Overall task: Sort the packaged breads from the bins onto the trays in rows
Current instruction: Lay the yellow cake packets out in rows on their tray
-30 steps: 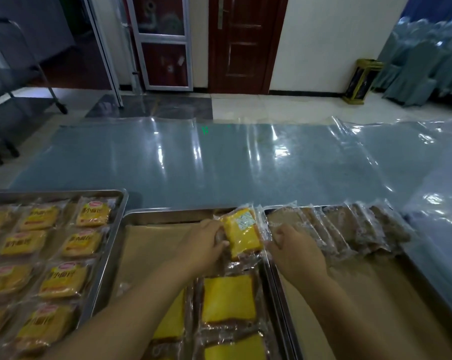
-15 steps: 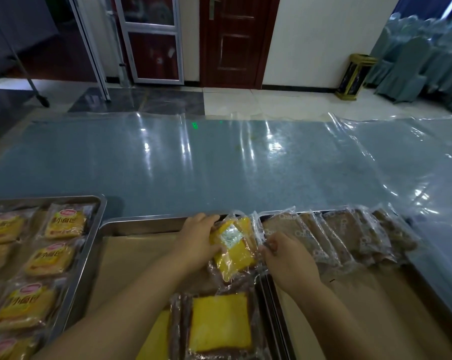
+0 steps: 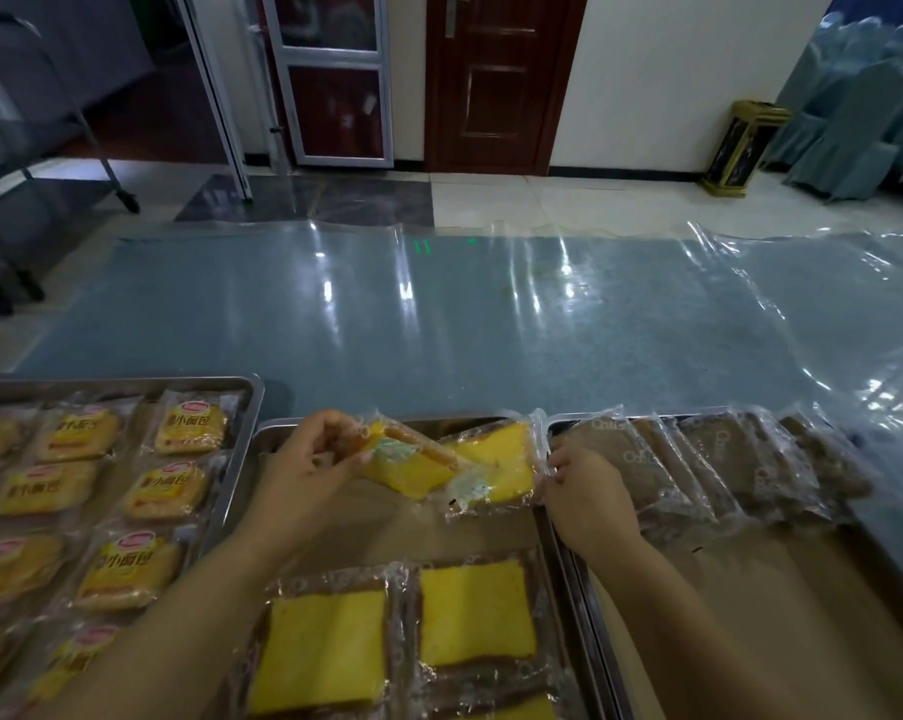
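Two pcs. Yellow sponge-cake slice in clear plastic wrapper (image 3: 405, 467): gripped in L hand (image 3: 309, 470), tilted. Second wrapped slice (image 3: 501, 459): just left of R hand (image 3: 589, 498), which pinches its film edge. Likely light, soft, slippery; hold by sides.

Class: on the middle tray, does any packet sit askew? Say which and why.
Yes. At the far end of the middle tray, two are out of line: the left hand holds the tilted yellow packet, and the second yellow packet, pinched by the right hand, lies slanted beside it. The nearer yellow packets lie flat.
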`<state>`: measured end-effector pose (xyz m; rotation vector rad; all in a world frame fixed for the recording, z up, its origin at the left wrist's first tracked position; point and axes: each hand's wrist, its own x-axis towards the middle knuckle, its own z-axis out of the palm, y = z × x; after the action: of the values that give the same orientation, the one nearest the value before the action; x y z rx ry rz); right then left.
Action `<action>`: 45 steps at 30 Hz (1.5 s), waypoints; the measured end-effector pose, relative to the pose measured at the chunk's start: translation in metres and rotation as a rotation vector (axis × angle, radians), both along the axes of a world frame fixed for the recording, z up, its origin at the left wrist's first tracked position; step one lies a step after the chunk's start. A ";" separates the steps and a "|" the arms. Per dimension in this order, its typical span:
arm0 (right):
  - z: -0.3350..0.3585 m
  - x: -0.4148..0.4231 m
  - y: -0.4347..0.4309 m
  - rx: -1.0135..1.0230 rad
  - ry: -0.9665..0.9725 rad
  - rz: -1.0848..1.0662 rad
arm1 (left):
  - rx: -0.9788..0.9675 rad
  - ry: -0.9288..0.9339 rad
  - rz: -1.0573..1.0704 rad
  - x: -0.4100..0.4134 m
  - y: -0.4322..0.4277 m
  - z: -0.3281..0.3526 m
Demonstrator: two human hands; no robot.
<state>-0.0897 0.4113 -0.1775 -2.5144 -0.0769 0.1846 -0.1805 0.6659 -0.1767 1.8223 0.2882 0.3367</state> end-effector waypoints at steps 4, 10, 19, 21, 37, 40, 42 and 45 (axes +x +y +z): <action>0.009 -0.003 0.010 0.099 -0.025 0.021 | 0.209 0.003 -0.015 -0.014 0.018 0.009; 0.013 -0.009 0.021 0.081 -0.035 0.028 | 0.778 0.222 -0.044 -0.034 0.046 0.008; 0.014 -0.018 0.032 0.170 -0.071 -0.018 | 0.882 0.319 -0.183 -0.042 0.034 -0.011; 0.021 -0.019 0.033 0.247 -0.287 -0.050 | 0.899 0.368 -0.265 -0.043 0.025 -0.017; -0.020 -0.041 0.050 -0.384 -0.068 0.745 | 0.974 0.377 -0.246 -0.050 0.030 -0.033; -0.029 -0.038 0.044 -0.487 -0.043 0.725 | 0.991 0.454 -0.285 -0.052 0.019 -0.037; -0.033 -0.039 0.046 -0.499 -0.071 0.682 | 0.997 0.474 -0.278 -0.051 0.014 -0.042; -0.038 -0.039 0.052 -0.512 -0.113 0.605 | 0.974 0.462 -0.269 -0.048 0.012 -0.046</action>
<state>-0.1286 0.4637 -0.2153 -2.9297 -0.9472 0.3378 -0.2287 0.6784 -0.2229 2.8636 0.1980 -0.1947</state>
